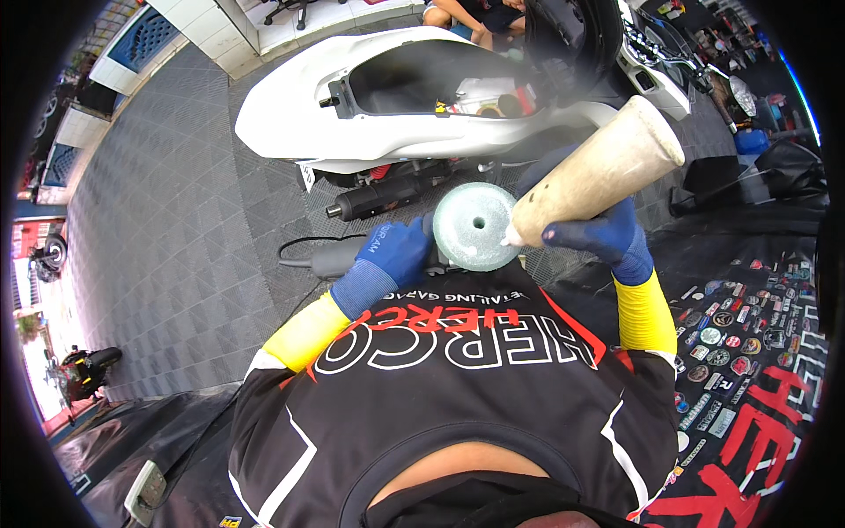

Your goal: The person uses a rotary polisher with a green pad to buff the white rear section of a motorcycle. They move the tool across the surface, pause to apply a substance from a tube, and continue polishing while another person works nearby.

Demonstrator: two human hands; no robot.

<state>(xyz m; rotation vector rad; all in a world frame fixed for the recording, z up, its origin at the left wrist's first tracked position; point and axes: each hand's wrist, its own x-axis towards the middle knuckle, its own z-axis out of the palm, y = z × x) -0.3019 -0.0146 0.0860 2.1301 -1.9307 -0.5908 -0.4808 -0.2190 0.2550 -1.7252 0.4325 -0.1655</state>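
My left hand [394, 254], in a blue knit glove, grips a rotary polisher [335, 259] close to its head. The polisher's round, pale green foam pad [467, 210] faces up and has a hole in its middle. My right hand [599, 232], gloved in blue too, holds a stained, cream-coloured squeeze bottle [597, 173] tilted nozzle-down. Its white nozzle [511, 239] is at the pad's right edge; I cannot tell whether they touch. A small white blob lies on the pad's lower part.
A white scooter [297, 99] with its seat compartment open stands just beyond, its black exhaust muffler [389, 195] towards me. Behind it another person [462, 16] crouches. A black cord [198, 429] runs to a power strip [146, 492] at lower left. Grey tiles [158, 231] cover the floor.
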